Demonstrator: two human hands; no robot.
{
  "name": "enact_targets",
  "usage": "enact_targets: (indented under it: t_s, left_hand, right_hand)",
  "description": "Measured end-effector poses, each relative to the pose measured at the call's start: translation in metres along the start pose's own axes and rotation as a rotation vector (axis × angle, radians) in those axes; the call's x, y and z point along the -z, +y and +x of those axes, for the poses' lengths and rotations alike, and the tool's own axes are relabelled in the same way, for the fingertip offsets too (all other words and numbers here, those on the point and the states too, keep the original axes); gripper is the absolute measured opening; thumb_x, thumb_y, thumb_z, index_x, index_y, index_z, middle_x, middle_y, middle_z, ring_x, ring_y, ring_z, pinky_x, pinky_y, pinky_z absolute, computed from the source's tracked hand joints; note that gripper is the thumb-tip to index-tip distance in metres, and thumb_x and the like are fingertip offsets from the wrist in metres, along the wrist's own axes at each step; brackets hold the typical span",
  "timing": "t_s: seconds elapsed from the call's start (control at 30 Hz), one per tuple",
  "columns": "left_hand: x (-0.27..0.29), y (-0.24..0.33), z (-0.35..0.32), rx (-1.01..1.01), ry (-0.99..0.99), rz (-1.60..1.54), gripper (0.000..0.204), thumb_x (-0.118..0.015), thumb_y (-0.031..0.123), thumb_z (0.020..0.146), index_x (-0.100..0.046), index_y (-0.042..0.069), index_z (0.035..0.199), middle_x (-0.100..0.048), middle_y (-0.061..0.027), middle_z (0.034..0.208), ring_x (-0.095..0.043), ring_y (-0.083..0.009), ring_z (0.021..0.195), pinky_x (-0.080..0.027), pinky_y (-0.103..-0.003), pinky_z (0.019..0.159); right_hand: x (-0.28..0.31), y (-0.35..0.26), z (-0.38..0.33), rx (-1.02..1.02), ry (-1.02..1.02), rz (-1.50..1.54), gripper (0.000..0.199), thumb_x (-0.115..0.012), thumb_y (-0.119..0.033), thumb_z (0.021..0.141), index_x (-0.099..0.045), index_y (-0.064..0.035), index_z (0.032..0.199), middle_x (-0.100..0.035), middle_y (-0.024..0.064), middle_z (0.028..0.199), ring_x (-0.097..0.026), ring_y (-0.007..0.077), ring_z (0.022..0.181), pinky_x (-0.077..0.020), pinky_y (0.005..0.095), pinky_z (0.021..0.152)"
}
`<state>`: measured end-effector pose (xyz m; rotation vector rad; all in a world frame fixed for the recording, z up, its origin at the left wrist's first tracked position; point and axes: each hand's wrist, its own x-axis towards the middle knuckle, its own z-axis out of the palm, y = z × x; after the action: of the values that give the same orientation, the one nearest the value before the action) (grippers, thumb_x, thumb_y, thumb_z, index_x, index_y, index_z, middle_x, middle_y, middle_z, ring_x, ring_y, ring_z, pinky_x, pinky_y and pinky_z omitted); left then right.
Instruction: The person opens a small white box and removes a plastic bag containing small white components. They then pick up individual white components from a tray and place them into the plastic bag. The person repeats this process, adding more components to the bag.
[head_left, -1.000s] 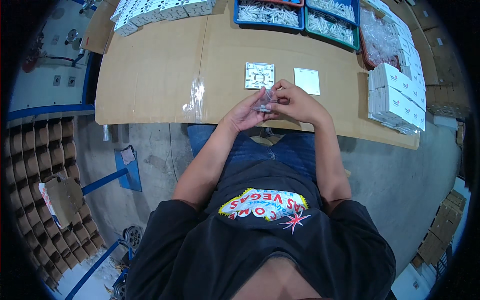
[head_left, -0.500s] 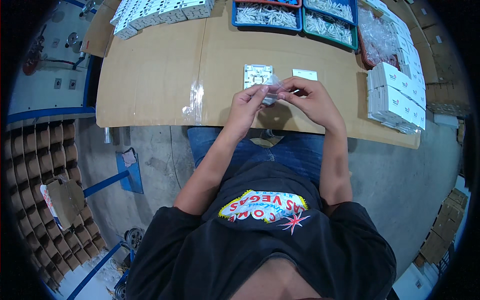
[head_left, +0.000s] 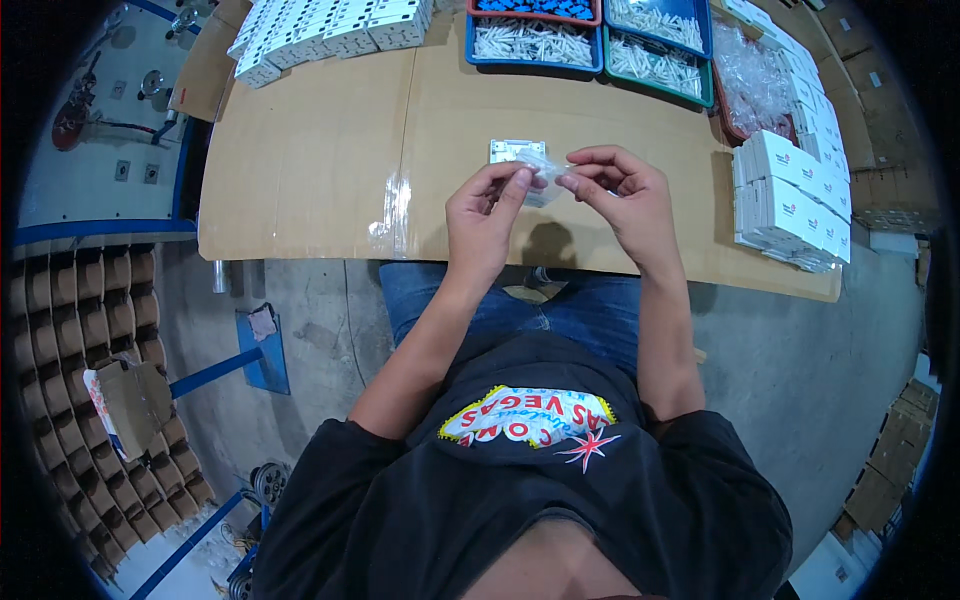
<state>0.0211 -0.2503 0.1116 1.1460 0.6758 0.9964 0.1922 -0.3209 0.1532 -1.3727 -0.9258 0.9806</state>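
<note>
Both hands are raised over the near part of the cardboard-covered table (head_left: 300, 170). Between them is a small clear plastic bag (head_left: 545, 190), with something whitish in it that I cannot make out. My left hand (head_left: 482, 220) is closed, its thumb and index finger pinching one side of the bag. On the opposite side, my right hand (head_left: 632, 200) pinches the bag's edge with thumb and forefinger, the other fingers curled. Just beyond the hands a white rectangular plastic device (head_left: 517, 148) lies on the cardboard, its lower part hidden by the hands and bag.
Along the far edge stand a blue tray (head_left: 535, 69) and a green tray (head_left: 655, 94) of white plugs, and a red tray (head_left: 535, 19) of blue pieces. Clear bags (head_left: 750, 80) fill a container at right. White boxes (head_left: 790, 205) are stacked at right; white units (head_left: 330, 35) stand far left.
Both hands have come slightly nearer to me with the bag, and my right hand has turned. The white flat piece by my right hand is now hidden.
</note>
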Motion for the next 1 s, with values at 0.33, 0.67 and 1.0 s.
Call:
enact_targets:
  t_s: [0.33,0.67,1.0]
  left_hand:
    - [-0.004,0.006,0.0,-0.009,0.013,0.105,0.018,-0.061,0.012,0.105,-0.068,-0.002,0.114,-0.075,-0.0105,0.103,-0.07,-0.0153,0.1,-0.053,-0.03,0.095]
    - [-0.001,-0.001,0.0,-0.043,0.019,0.112,0.018,-0.062,0.011,0.104,-0.067,-0.004,0.114,-0.075,-0.0121,0.103,-0.071,-0.0164,0.099,-0.055,-0.03,0.093]
    - [-0.003,0.0,0.0,-0.022,0.034,0.074,0.018,-0.061,0.01,0.105,-0.067,-0.004,0.113,-0.074,-0.0115,0.103,-0.071,-0.017,0.1,-0.055,-0.03,0.093]
  right_hand:
    - [-0.008,0.017,-0.003,-0.038,0.051,0.159,0.014,-0.072,-0.005,0.095,-0.072,0.0011,0.108,-0.072,0.0016,0.095,-0.061,0.0054,0.085,-0.049,0.0218,0.077]
    - [-0.017,0.022,-0.004,0.046,0.131,0.098,0.011,-0.072,-0.007,0.095,-0.073,0.0,0.103,-0.068,-0.0016,0.09,-0.055,0.003,0.075,-0.0431,0.0192,0.066]
    - [-0.016,0.025,-0.002,0.038,0.107,0.093,0.014,-0.073,-0.009,0.095,-0.072,0.0002,0.106,-0.068,-0.0007,0.094,-0.058,0.0044,0.083,-0.0465,0.0198,0.072]
